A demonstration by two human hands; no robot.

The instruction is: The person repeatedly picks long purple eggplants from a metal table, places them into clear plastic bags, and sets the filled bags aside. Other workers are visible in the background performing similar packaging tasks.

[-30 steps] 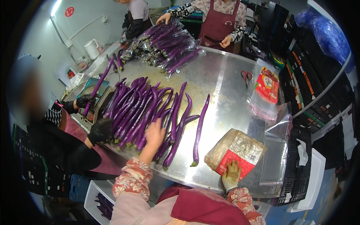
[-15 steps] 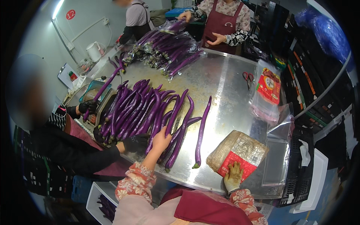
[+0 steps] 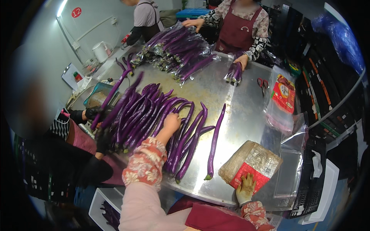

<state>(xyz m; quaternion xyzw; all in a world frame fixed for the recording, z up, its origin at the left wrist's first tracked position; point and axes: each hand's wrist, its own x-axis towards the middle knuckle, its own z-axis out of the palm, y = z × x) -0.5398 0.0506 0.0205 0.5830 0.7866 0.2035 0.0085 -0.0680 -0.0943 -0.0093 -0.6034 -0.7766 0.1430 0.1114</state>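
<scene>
Long purple eggplants (image 3: 135,115) lie in a loose pile on the metal table. My bare left hand (image 3: 172,122) reaches to the pile's right side, its fingers curled down round an eggplant and partly hidden by the hand itself. Several eggplants (image 3: 189,154) lie spread just right of that hand, and a single eggplant (image 3: 216,144) rests farther right, apart from them. In a stained glove, my right hand (image 3: 245,188) lies flat with fingers apart on a brownish wrapped block (image 3: 241,158) with a red panel, at the near right of the table.
Bagged eggplants (image 3: 177,50) are heaped at the far side. Red scissors (image 3: 263,85) and a stack of clear bags (image 3: 283,100) lie at the right. A co-worker's black-gloved hand (image 3: 92,112) holds an eggplant at left; another person's hand (image 3: 242,61) grips a bagged bunch.
My left hand has moved away from me, up along the pile, leaving the eggplants it held near the front. The right hand stays on the block. Across the table, a bagged bunch has been brought rightward.
</scene>
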